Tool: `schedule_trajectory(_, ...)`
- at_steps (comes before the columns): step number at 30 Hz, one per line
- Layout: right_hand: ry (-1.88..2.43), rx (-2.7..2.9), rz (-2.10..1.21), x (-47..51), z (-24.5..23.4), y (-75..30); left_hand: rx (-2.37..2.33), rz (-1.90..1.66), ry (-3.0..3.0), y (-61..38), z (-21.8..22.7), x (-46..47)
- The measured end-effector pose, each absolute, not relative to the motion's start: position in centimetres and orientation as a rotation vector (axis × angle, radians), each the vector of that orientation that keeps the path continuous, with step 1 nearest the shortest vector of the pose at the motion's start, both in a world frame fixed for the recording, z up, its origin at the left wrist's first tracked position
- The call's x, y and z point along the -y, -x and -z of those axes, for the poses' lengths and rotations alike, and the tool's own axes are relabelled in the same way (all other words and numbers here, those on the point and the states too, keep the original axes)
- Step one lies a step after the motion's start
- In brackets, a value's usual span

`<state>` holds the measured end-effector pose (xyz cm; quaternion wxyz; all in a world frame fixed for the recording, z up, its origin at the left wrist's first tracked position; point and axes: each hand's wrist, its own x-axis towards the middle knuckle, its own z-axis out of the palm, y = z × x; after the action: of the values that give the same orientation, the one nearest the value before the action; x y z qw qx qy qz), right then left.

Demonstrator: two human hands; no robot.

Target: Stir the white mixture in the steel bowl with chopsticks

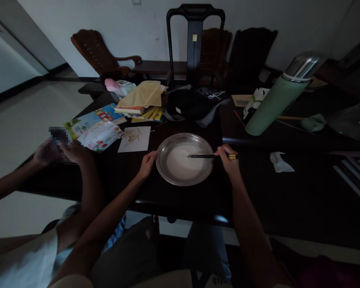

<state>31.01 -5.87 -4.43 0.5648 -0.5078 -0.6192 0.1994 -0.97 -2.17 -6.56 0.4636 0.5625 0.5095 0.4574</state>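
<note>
A round, shallow metal bowl rests on the dark table, with a whitish, cloudy liquid covering its bottom. At the bowl's left side, my left hand has its fingers closed at the rim, steadying it. My right hand is closed around a pair of dark chopsticks with gold bands near their upper ends. They lie low across the bowl's right rim, and their tips reach the liquid near the middle. Left of the bowl is a white sheet of paper with several thin, pale sticks on it.
At the left, another person's hands hold a phone. Picture books, a book stack and a dark bag lie beyond the bowl. To the right are a tall green thermos and a crumpled tissue. Chairs stand behind.
</note>
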Motion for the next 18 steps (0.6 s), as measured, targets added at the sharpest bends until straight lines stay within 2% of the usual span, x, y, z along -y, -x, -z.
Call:
schedule_trajectory(7,1.156,1.635,-0.594,6.01,4.09,-30.59,-1.254,-1.119,-1.366,0.88,6.50,2.19)
schedule_trajectory(13,1.214,1.381,-0.534,5.99,4.21,-31.19,-1.253,-1.113,-1.390,0.88,6.57,2.12)
schedule_trajectory(18,1.147,1.599,-0.628,5.98,4.14,-30.58,-1.251,-1.119,-1.377,0.99,6.80,2.01)
